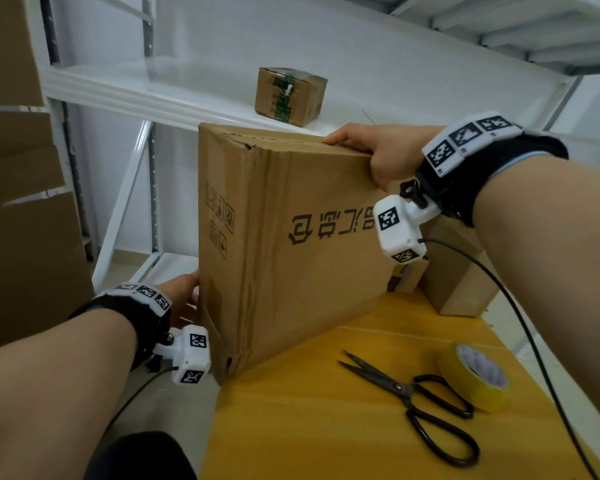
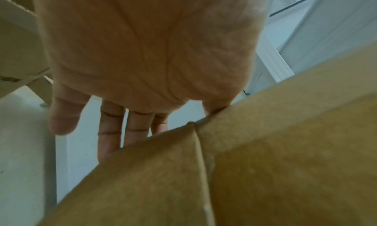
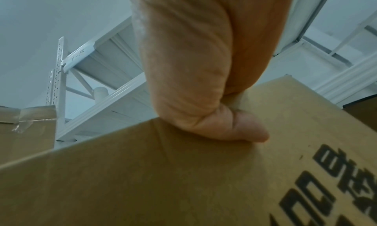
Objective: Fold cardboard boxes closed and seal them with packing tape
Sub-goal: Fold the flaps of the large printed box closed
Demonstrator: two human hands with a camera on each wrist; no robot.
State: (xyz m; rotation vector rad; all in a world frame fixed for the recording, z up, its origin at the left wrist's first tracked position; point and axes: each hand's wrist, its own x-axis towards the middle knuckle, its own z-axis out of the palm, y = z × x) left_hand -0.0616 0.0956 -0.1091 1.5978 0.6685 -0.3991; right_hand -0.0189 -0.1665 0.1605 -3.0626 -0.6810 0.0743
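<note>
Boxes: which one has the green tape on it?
The small box alone on the white shelf. Green printed tape crosses its top and front. The big box in both hands and the boxes behind it show plain brown cardboard.

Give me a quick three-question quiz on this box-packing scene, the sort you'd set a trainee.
1. True or false: the roll of yellow packing tape lies on the yellow table, to the right of the black scissors.
2. Which hand grips the top corner of the large cardboard box? A) left hand B) right hand
3. Fill in: the small taped box sits on the white ____.

Key: 1 true; 2 B; 3 shelf.
</note>
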